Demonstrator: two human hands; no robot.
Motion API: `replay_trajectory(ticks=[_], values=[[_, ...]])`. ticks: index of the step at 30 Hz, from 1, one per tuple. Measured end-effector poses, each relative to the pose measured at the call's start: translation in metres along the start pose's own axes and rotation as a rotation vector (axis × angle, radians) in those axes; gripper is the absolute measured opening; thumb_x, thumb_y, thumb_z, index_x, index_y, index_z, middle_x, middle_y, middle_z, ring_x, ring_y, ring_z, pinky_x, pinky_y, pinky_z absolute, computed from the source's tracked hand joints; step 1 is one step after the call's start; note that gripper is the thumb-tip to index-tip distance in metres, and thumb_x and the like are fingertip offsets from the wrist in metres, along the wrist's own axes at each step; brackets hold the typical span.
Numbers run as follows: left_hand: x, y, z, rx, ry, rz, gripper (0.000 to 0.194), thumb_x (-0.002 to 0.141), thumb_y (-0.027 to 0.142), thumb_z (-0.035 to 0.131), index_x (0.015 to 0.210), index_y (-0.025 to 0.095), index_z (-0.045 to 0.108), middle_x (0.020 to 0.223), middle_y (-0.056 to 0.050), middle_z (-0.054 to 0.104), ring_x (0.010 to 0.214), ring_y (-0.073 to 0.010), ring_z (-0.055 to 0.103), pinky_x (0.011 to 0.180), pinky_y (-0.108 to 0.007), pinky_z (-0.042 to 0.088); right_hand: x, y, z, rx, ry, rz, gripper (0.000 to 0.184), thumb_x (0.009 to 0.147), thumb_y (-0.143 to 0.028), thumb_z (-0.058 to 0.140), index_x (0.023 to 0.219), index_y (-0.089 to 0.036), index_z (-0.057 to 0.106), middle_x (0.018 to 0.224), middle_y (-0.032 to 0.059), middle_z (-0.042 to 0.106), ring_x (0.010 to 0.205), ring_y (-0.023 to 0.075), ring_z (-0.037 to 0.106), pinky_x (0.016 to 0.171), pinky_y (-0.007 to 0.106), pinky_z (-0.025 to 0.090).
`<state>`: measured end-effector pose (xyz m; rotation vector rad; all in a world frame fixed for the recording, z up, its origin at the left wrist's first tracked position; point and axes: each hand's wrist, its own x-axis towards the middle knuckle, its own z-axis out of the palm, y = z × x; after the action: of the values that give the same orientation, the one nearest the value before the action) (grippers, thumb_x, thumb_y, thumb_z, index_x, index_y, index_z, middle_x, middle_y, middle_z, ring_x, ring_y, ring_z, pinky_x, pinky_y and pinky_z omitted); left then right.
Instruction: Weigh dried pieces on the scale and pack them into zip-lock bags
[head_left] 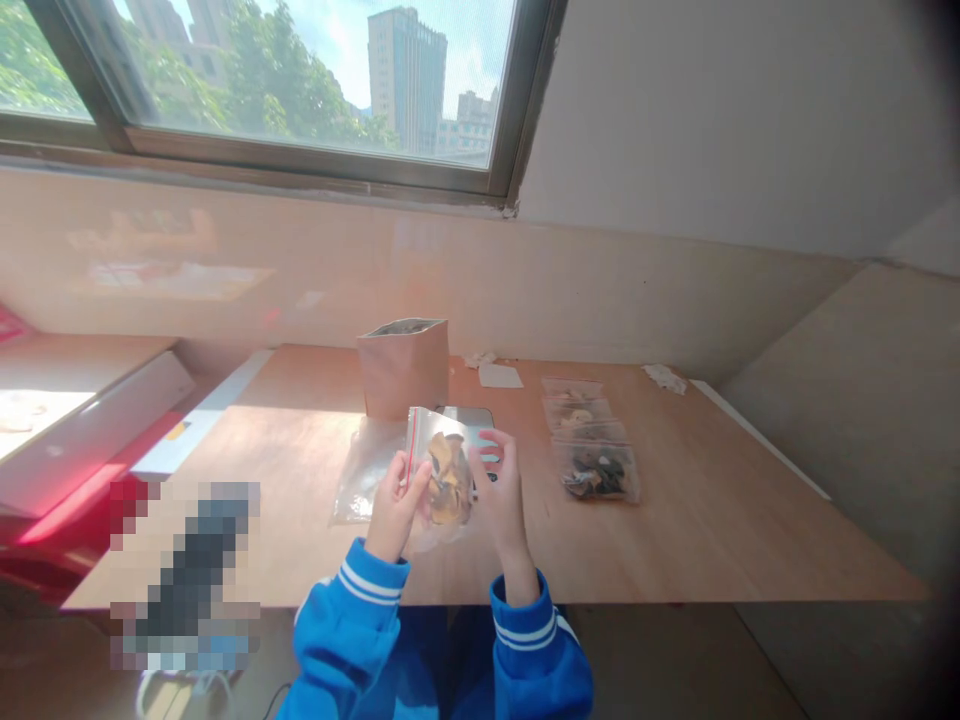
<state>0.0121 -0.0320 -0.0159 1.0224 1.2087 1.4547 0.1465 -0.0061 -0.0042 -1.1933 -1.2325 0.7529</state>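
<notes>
A small clear zip bag (448,478) with a red strip along its edge holds tan and brown dried pieces that look like mushroom slices. My left hand (397,510) pinches it along the red-striped side, above the table. At its right edge my right hand (501,490) has its fingers curved and apart; whether the thumb touches the plastic I cannot tell. Behind the bag lies a flat silver device (480,416), mostly hidden. A larger clear plastic bag (354,480) lies flat on the left. Beyond stands an open-topped brown paper bag (405,372).
Several zip bags lie in a column to the right, the nearest a bag of dark pieces (598,474). White paper (500,376) and a crumpled tissue (665,378) lie near the back edge of the wooden table (720,500). A pixelated patch covers the lower left.
</notes>
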Motion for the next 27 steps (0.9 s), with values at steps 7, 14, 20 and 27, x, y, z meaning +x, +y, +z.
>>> replay_trajectory(ticks=[7, 14, 20, 27], values=[[0.0, 0.008, -0.007, 0.074, 0.206, 0.016, 0.053, 0.082, 0.064, 0.054, 0.099, 0.015, 0.066, 0.093, -0.009, 0.072, 0.092, -0.023, 0.069, 0.082, -0.032, 0.054, -0.018, -0.019, 0.025, 0.027, -0.315, -0.114, 0.02, 0.089, -0.028, 0.059, 0.108, -0.025, 0.06, 0.11, 0.0047, 0.062, 0.106, 0.0204, 0.059, 0.095, 0.035, 0.048], [0.0, 0.005, -0.017, 0.13, 0.162, -0.047, 0.059, 0.081, 0.067, 0.053, 0.096, 0.012, 0.068, 0.087, -0.012, 0.074, 0.088, -0.027, 0.07, 0.081, -0.038, 0.055, -0.024, -0.02, 0.028, -0.175, -0.357, -0.208, 0.018, 0.091, -0.022, 0.054, 0.093, -0.027, 0.071, 0.12, 0.0051, 0.06, 0.117, 0.0235, 0.051, 0.103, 0.041, 0.039], [-0.004, 0.008, -0.015, 0.027, 0.118, -0.036, 0.054, 0.084, 0.062, 0.053, 0.109, 0.015, 0.062, 0.103, -0.011, 0.072, 0.09, -0.0231, 0.071, 0.077, -0.033, 0.057, -0.025, -0.017, 0.034, -0.216, -0.348, -0.227, 0.017, 0.083, -0.029, 0.069, 0.1, -0.028, 0.07, 0.117, 0.0053, 0.063, 0.119, 0.0257, 0.052, 0.101, 0.043, 0.041], [-0.006, 0.01, -0.013, 0.033, -0.016, -0.001, 0.039, 0.088, 0.057, 0.05, 0.094, 0.019, 0.057, 0.094, -0.006, 0.071, 0.089, -0.0205, 0.071, 0.076, -0.031, 0.058, -0.022, -0.015, 0.03, -0.145, -0.318, -0.149, 0.012, 0.089, -0.029, 0.061, 0.089, -0.023, 0.072, 0.118, 0.0076, 0.067, 0.117, 0.0246, 0.056, 0.103, 0.043, 0.041]])
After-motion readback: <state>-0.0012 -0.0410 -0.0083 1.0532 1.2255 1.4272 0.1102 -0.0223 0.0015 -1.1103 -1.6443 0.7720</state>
